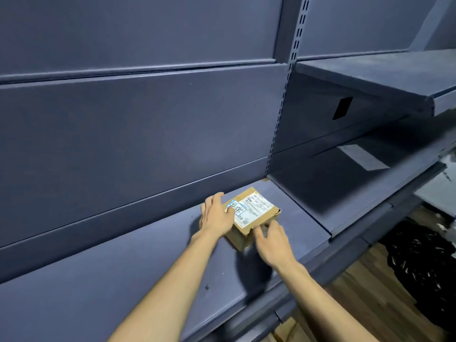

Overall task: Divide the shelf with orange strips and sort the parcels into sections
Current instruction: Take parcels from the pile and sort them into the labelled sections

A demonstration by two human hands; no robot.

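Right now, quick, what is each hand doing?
Left hand: open, resting on the cardboard parcel.
Right hand: open, fingertips touching the parcel's near edge.

parcel on shelf, hands at its left and right

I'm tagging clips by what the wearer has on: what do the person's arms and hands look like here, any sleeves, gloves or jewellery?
Both forearms are bare as far as the frame shows, with no sleeves in view. The left hand and right hand wear no gloves. No watch, bracelet or ring is visible on either.
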